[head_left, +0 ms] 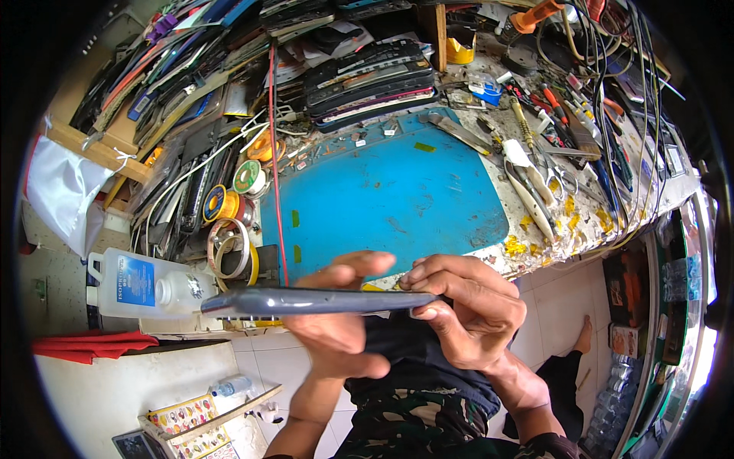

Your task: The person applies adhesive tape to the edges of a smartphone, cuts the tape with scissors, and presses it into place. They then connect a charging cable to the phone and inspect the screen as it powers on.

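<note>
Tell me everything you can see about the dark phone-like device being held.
The phone-like device looks dark blue-grey, smooth and glossy, with a rounded left end. Seen edge-on, it runs nearly level across the view, below the blue mat. The right hand pinches its right end; the left hand is open behind it, contact unclear.

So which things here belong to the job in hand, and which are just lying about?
In use: dark phone-like device, pinched in the right hand; left hand, open close by, contact unclear; perhaps the blue mat beyond.

Apparently just lying about: green-labelled spool; white jerrycan; red cloth; stack of slim devices.
</note>
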A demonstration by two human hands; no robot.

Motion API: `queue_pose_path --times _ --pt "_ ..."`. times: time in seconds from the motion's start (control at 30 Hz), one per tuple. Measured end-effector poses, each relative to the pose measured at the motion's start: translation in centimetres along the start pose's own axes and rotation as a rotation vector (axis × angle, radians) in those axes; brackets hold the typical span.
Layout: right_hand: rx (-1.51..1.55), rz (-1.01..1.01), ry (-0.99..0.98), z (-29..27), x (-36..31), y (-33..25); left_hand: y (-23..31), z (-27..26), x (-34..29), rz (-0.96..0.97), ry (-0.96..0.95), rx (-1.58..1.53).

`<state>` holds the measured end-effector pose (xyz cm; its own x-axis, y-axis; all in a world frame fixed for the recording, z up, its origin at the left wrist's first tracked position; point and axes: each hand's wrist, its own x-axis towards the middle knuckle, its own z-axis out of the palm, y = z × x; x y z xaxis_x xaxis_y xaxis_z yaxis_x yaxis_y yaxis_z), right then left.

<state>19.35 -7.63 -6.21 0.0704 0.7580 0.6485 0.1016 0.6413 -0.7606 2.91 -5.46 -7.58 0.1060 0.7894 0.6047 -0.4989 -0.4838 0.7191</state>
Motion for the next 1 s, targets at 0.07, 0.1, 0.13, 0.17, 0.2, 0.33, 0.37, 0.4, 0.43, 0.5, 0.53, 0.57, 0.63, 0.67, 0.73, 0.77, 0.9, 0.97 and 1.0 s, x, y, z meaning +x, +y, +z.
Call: queue_pose_path --times 0.07,0.1,0.13,0.17,0.2,0.33,0.37,0.4,0.43,0.5,0.53,0.57,0.63,0.67,0.73,0.77,0.9,0.97,1.0 --pt "0.004 0.033 0.001 0.6 -0.1 -0.1 -0.9 1.0 -0.6 0.005 0.101 -0.053" --pt "0.004 0.030 0.021 0.8 -0.1 0.0 -0.8 1.5 -0.8 -0.037 0.216 -0.056" --pt "-0.068 -0.023 0.029 0.9 0.0 0.0 -0.6 1.8 -0.5 -0.053 0.251 -0.043" --pt "-0.141 -0.086 0.041 1.0 0.0 0.0 -0.3 2.2 -0.2 -0.071 0.282 -0.030" --pt "-0.213 -0.144 0.053 1.0 0.1 -0.1 0.0 2.6 0.1 -0.091 0.326 -0.010" --pt "-0.202 -0.118 -0.006 0.6 0.4 -0.9 1.1 3.0 0.8 -0.138 0.384 0.061" --pt "-0.068 0.032 -0.094 0.0 0.4 -1.4 1.4 2.7 0.9 -0.162 0.404 0.030" --pt "0.062 0.123 -0.122 -0.4 0.5 -1.3 1.6 2.4 0.9 -0.207 0.383 -0.014" --pt "0.180 0.195 -0.167 -0.8 0.7 -1.2 1.8 2.1 0.9 -0.241 0.358 -0.064" --pt "0.376 0.365 -0.202 -1.1 0.9 -1.0 2.0 1.7 0.8 -0.308 0.341 -0.129" --pt "0.424 0.388 -0.215 -1.2 1.0 -0.9 2.1 1.7 0.8 -0.334 0.349 -0.157" --pt "0.447 0.410 -0.224 -1.3 1.0 -0.9 2.1 1.7 0.8 -0.350 0.353 -0.183" --pt "0.439 0.414 -0.219 -1.3 0.9 -0.9 2.2 1.9 0.9 -0.354 0.361 -0.190" --pt "0.409 0.398 -0.201 -1.1 0.8 -1.0 2.1 2.1 0.9 -0.345 0.363 -0.171" --pt "0.341 0.361 -0.160 -0.9 0.7 -1.2 2.1 2.5 0.9 -0.320 0.381 -0.135" --pt "0.303 0.344 -0.136 -0.7 0.6 -1.4 2.0 2.7 0.8 -0.309 0.397 -0.119" --pt "0.021 0.174 -0.036 0.2 0.3 -1.8 2.0 3.1 0.5 -0.306 0.460 -0.056" --pt "0.013 0.180 -0.055 0.3 0.3 -1.9 2.0 3.1 0.5 -0.296 0.464 -0.065" --pt "0.007 0.180 -0.064 0.3 0.3 -1.8 2.0 3.0 0.5 -0.277 0.452 -0.084"
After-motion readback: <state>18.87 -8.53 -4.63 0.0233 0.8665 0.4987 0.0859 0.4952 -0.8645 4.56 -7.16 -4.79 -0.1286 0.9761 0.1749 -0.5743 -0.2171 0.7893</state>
